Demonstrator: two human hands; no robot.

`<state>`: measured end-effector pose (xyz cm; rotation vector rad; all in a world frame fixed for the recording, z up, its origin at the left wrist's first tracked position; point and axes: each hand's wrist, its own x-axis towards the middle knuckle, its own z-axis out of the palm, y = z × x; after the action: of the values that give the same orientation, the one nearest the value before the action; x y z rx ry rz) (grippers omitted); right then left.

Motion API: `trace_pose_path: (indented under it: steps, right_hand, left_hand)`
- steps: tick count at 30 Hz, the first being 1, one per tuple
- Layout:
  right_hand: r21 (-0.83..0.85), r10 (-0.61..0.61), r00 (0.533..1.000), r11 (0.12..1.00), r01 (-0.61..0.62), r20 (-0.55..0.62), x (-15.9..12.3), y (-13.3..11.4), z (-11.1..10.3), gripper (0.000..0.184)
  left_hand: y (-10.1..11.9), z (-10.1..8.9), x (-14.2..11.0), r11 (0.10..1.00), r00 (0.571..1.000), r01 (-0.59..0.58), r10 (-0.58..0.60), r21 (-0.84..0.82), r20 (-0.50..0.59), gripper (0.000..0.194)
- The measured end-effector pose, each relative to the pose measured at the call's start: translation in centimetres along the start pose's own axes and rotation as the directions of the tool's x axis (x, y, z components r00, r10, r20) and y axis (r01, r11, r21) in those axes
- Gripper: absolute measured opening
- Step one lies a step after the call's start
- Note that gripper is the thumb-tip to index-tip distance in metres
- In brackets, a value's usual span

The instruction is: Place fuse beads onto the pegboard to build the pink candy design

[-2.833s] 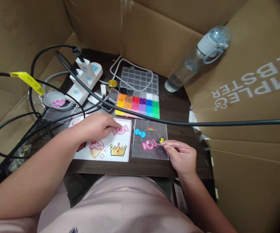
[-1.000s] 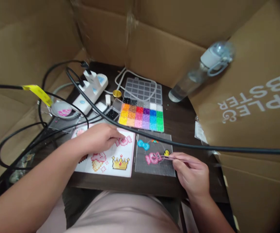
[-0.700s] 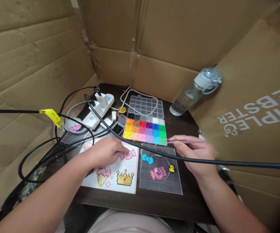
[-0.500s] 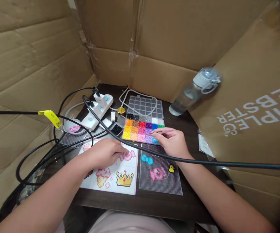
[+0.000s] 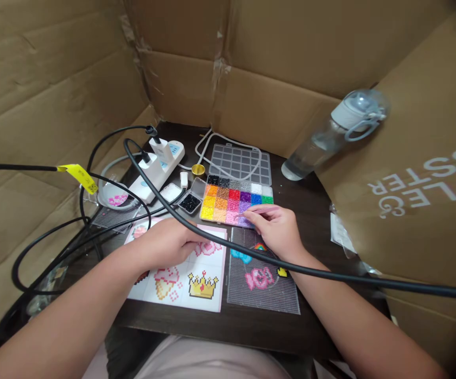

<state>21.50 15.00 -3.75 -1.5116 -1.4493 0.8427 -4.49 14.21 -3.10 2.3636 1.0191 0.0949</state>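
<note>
My right hand (image 5: pixel 277 227) pinches pink tweezers (image 5: pixel 265 210). Their tips are over the light pink beads at the near side of the bead box (image 5: pixel 234 199), whose compartments hold beads of many colours. My left hand (image 5: pixel 172 239) rests on the pattern sheet (image 5: pixel 172 304) with its index finger stretched toward the pink candy picture (image 5: pixel 209 248); its other fingers are partly hidden. Right of the sheet lies a clear pegboard (image 5: pixel 239 300) bearing a pink bead candy (image 5: pixel 259 278), a blue bow (image 5: pixel 240 256), a small rainbow (image 5: pixel 260 246) and a yellow duck partly behind my right wrist.
A black cable (image 5: pixel 330 272) crosses above both hands. Beyond the sheet are a power strip (image 5: pixel 157 171), a small box of black beads (image 5: pixel 190 202) and a dish with pink beads (image 5: pixel 117 200). A water bottle (image 5: pixel 330 134) stands back right. Cardboard walls (image 5: pixel 267 100) surround the table.
The tweezer tips have shifted left, from the purple beads to the light pink ones. My left hand stays by the candy picture. The view has tilted slightly, and the rainbow now shows.
</note>
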Motion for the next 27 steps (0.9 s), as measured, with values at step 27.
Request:
trace_pose_path:
  steps: [27]
  right_hand:
    - [0.01,0.043,0.999,0.999,-0.042,-0.024,-0.1,-0.2,-0.13,0.016]
  left_hand:
    - [-0.32,0.17,-0.03,1.0,1.0,-0.023,0.023,0.011,0.007,0.039]
